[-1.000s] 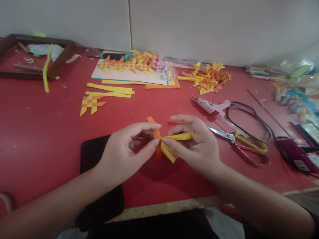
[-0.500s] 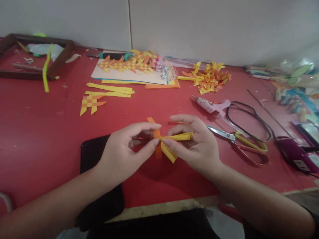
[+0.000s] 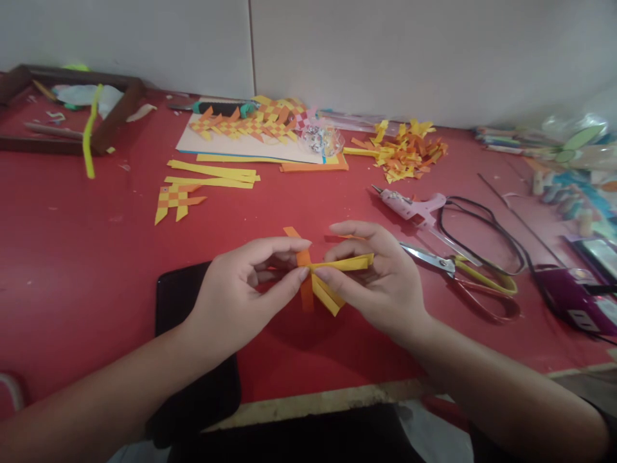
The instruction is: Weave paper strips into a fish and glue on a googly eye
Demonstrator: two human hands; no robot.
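Observation:
Between my hands, just above the red table, are folded paper strips, yellow ones [image 3: 347,263] pointing right and downward and orange ones [image 3: 307,297] crossing them. My left hand [image 3: 255,270] pinches the orange strips near the crossing, thumb and index finger at the fold. My right hand [image 3: 378,273] is closed on the yellow strips, its thumb pressed near the same crossing and its index finger raised. Fingers hide part of the fold. A finished woven paper fish [image 3: 176,200], checked in orange and yellow, lies to the upper left.
A black phone [image 3: 180,299] lies under my left forearm. Scissors [image 3: 448,262] and a pink glue gun [image 3: 409,204] with its cord are at the right. Yellow strips [image 3: 212,173], woven fish [image 3: 241,125] on white sheets, paper scraps [image 3: 409,154] and a wooden frame [image 3: 116,109] lie farther back.
Almost nothing differs. Both hands keep their grip on the paper strips, with only a very slight shift of the fingers and strips.

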